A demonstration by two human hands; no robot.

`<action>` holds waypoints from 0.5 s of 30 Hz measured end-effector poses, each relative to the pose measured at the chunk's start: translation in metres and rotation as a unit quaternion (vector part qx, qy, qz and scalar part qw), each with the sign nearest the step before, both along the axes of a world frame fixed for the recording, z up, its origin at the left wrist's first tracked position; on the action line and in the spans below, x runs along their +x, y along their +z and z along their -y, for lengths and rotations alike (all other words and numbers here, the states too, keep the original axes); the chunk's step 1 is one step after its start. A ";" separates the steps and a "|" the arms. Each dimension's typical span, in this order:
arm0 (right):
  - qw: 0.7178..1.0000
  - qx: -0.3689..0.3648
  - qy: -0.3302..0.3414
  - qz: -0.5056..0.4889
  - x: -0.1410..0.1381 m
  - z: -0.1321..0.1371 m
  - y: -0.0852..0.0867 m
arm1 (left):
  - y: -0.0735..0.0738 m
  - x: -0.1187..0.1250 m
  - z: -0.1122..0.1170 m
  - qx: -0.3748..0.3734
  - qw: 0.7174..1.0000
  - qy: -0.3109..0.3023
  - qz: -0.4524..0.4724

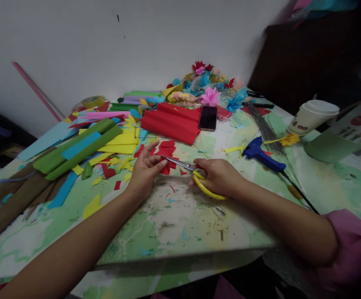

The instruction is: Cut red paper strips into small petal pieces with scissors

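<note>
My right hand [216,176] is closed round the yellow handles of a pair of scissors [179,162]. The metal blades point left and look nearly together. At their tips is my left hand [146,167], its thumb and fingertips drawn into a pinch while the forefinger reaches forward. Whatever sits in that pinch is too small or hidden to make out. Just beyond the blades lie cut pieces of red paper [167,146], partly behind the left fingers and the scissors. Thin red snippets [171,189] are scattered on the tabletop below.
Behind are a folded red sheet [171,122], a phone [208,118] and a heap of paper flowers [210,96]. Green rolls [84,145] and yellow paper [120,141] lie left. At right are a blue glue gun [263,154], thin wires [264,126] and a lidded cup [313,114].
</note>
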State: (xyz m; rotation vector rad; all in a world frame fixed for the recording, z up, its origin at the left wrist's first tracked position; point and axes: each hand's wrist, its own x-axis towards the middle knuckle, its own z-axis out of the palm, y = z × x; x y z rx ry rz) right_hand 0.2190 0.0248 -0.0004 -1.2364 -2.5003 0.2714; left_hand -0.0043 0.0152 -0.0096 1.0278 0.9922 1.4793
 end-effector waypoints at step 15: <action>0.909 -0.224 0.062 -0.345 -0.027 0.005 -0.004 | -0.007 0.030 0.026 -0.020 0.975 -0.173 -0.135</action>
